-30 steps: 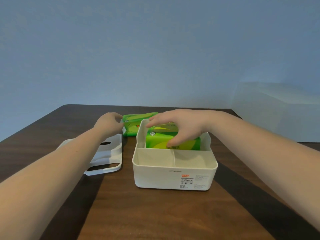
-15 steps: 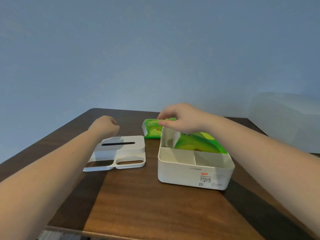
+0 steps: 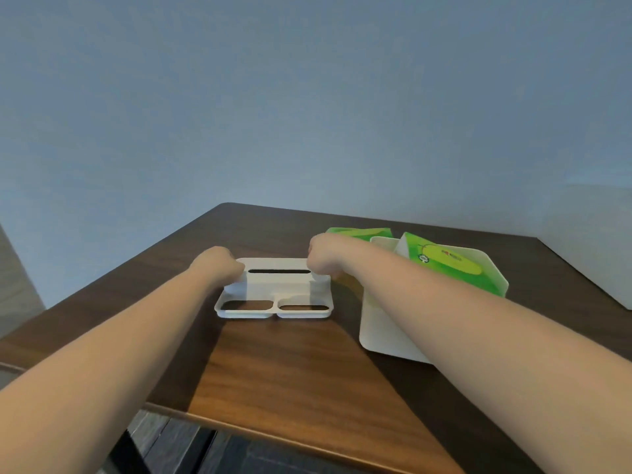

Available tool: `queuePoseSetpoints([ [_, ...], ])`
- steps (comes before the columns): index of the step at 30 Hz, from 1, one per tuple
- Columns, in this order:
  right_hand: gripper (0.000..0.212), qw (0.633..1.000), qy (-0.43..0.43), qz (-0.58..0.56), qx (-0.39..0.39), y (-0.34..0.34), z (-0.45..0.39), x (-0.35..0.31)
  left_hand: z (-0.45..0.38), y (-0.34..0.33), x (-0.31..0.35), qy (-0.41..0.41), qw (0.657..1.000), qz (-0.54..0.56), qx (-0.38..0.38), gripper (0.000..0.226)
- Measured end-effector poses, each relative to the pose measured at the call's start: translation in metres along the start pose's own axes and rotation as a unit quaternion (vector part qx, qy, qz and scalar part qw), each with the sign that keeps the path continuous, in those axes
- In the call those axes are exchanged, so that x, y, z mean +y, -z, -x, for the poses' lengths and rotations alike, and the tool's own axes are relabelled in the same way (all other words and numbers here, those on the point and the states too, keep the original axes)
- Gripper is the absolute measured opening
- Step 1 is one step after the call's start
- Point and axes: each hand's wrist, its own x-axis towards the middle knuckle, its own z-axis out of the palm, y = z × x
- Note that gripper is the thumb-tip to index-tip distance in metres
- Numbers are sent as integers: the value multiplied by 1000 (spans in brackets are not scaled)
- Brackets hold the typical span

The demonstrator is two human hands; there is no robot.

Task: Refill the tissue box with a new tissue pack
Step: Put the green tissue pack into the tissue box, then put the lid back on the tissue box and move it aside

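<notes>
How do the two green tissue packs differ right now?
The near tissue pack sits tilted in the white box, one corner above the rim; the far tissue pack lies on the table behind the box. The near pack shows its printed face; the far pack is mostly hidden by the right hand. Both have green wrappers.

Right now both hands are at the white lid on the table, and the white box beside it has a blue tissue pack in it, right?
Almost. The tissue pack in the box is green, not blue, as the head view shows. Both hands are at the lid.
</notes>
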Motion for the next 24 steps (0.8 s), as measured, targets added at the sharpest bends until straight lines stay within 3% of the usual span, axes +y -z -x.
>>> queuePoseSetpoints([
  [4,43,998,-33,18,-44,-7,-8,-5,0,-3,-3,20,1000,2,4,29],
  [8,48,987,-114,-88,-72,-21,-33,0,3,-3,-3,33,999,3,0,16],
  [11,50,974,-149,-161,-65,-23,-41,4,2,-4,-3,32,999,26,9,22],
  [14,45,976,-135,-163,-55,-16,-38,7,3,-4,-2,26,998,49,30,20],
  [16,28,982,-112,-144,-53,-7,-29,8,6,0,1,17,996,67,61,16],
  [17,12,986,-110,-123,-38,1,-20,8,7,4,3,10,993,81,80,17],
  [20,29,992,-93,-72,37,25,5,14,13,17,11,-13,985,129,115,22],
  [24,26,978,-115,-124,120,52,29,34,28,31,34,-49,973,191,124,13],
])
